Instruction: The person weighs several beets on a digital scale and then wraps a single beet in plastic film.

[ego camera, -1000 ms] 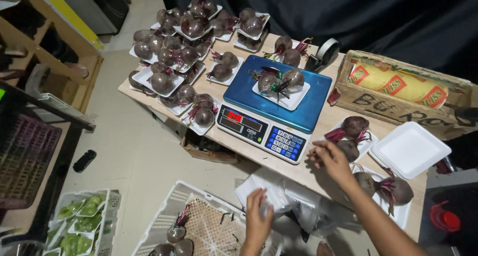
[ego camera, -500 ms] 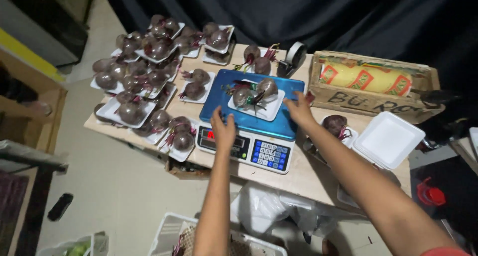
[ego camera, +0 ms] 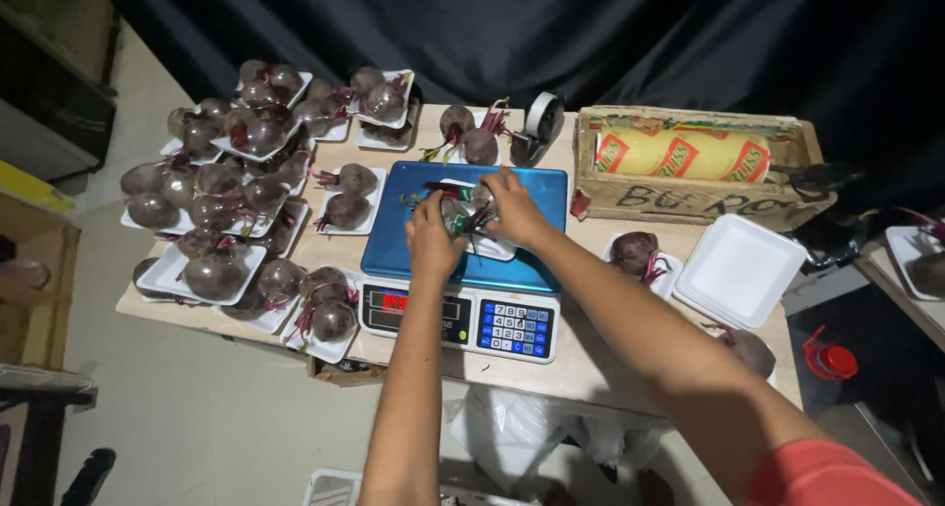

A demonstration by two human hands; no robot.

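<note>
A blue digital scale (ego camera: 399,255) stands in the middle of a wooden table (ego camera: 591,358). On its platform lies a white foam tray (ego camera: 495,247) with beetroots (ego camera: 455,211). My left hand (ego camera: 433,238) grips the beetroots from the near left side. From the right, my right hand (ego camera: 512,209) closes over the same beetroots and tray. Most of the tray and the roots are hidden under my fingers.
Several wrapped trays of beetroots (ego camera: 221,216) are stacked at the table's left. A wooden box with a roll of cling film (ego camera: 684,155) stands at the right, a tape dispenser (ego camera: 539,122) beside it. Empty white trays (ego camera: 738,270) and loose beetroots (ego camera: 635,252) lie at the right.
Both my hands have come up from the table's near edge to the scale and closed on the beetroots in the tray. The camera has swung towards the table.
</note>
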